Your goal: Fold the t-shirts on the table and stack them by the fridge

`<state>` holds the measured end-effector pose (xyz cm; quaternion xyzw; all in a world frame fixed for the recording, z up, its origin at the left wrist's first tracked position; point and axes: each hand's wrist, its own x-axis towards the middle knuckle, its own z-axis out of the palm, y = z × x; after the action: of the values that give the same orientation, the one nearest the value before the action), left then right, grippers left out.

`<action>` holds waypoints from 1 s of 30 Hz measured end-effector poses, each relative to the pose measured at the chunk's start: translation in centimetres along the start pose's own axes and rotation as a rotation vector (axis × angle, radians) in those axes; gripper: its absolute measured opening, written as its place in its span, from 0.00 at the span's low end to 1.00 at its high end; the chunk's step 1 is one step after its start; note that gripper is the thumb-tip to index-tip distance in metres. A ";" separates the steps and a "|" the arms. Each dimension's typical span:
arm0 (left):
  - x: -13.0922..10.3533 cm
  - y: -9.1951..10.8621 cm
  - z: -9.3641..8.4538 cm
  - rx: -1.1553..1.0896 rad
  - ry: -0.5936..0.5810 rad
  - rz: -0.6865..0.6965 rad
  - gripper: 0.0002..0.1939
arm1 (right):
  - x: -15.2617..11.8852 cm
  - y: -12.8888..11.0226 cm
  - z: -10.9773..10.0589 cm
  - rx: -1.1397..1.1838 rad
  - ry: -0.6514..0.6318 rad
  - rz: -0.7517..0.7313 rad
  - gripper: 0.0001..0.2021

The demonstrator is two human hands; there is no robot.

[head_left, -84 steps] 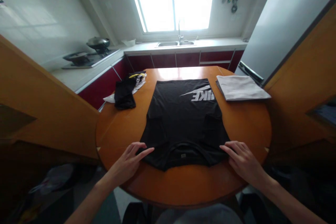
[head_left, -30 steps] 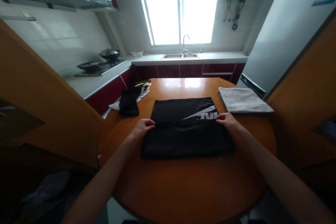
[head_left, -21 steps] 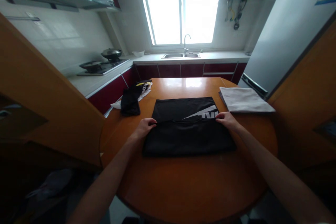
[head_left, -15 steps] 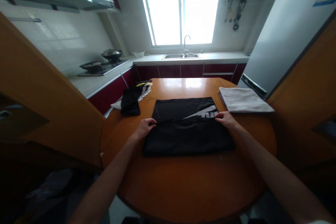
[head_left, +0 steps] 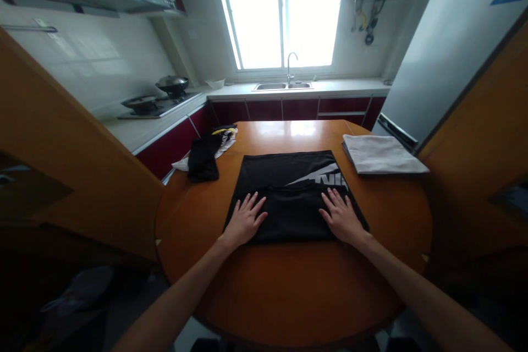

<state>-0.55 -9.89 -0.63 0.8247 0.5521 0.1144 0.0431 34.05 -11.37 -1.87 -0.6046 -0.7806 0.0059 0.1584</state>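
A black T-shirt (head_left: 291, 214) with a pale grey logo lies on the wooden table (head_left: 305, 291), its near part folded over toward the far edge. My left hand (head_left: 245, 220) rests flat on the left side of the folded layer, fingers spread. On the right side, my right hand (head_left: 341, 217) also lies flat with its fingers apart, just below the printed letters. Neither hand grips the cloth.
Folded pale grey cloth (head_left: 383, 155) lies at the table's right. Crumpled dark and white clothes (head_left: 206, 157) sit at the left edge. Beyond the table are a sink (head_left: 270, 87), a stove with pans (head_left: 172, 85) and a fridge (head_left: 445, 49).
Both hands have let go of the T-shirt's folded edge at its corners. They have moved inward and nearer, and now lie flat on the folded layer.
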 end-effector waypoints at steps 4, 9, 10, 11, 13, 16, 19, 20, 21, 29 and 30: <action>-0.2 -0.2 0.2 0.051 0.001 -0.048 0.30 | 0.1 0.5 0.0 -0.002 0.037 0.013 0.29; 0.3 -0.5 -0.1 0.082 0.004 -0.097 0.30 | 0.5 1.4 0.0 -0.049 0.023 0.090 0.30; 0.3 -0.6 0.0 0.087 -0.008 -0.115 0.31 | 0.5 1.5 0.2 -0.054 -0.010 0.103 0.31; 0.4 -0.7 0.2 0.093 -0.019 -0.128 0.31 | 0.4 1.7 0.5 -0.057 -0.037 0.114 0.31; 0.4 -0.9 0.5 0.105 -0.027 -0.134 0.31 | 0.3 1.9 0.9 -0.056 -0.064 0.120 0.32; 0.5 -1.0 0.8 0.096 -0.028 -0.136 0.31 | 0.4 2.0 1.1 -0.036 -0.066 0.121 0.33; 0.6 -1.0 0.5 0.035 -0.020 -0.149 0.30 | 0.7 1.9 0.5 0.018 -0.035 0.134 0.32; 0.7 -1.0 0.2 0.004 -0.001 -0.147 0.30 | 0.8 1.8 0.0 0.039 -0.003 0.131 0.31; 0.6 -1.0 -0.3 -0.030 0.026 -0.132 0.30 | 0.7 1.8 -0.5 0.060 0.038 0.117 0.30; -5.2 -2.1 -5.5 -0.237 0.151 0.142 0.18 | -4.6 3.3 -3.9 0.160 0.183 -0.215 0.22; -6.3 -2.5 -5.9 -0.229 0.134 0.159 0.17 | -5.6 3.7 -3.9 0.161 0.178 -0.245 0.21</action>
<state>-6.53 -15.03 3.65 0.8460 0.4702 0.2345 0.0909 39.78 -16.34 -0.25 -0.4885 -0.8283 -0.0045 0.2743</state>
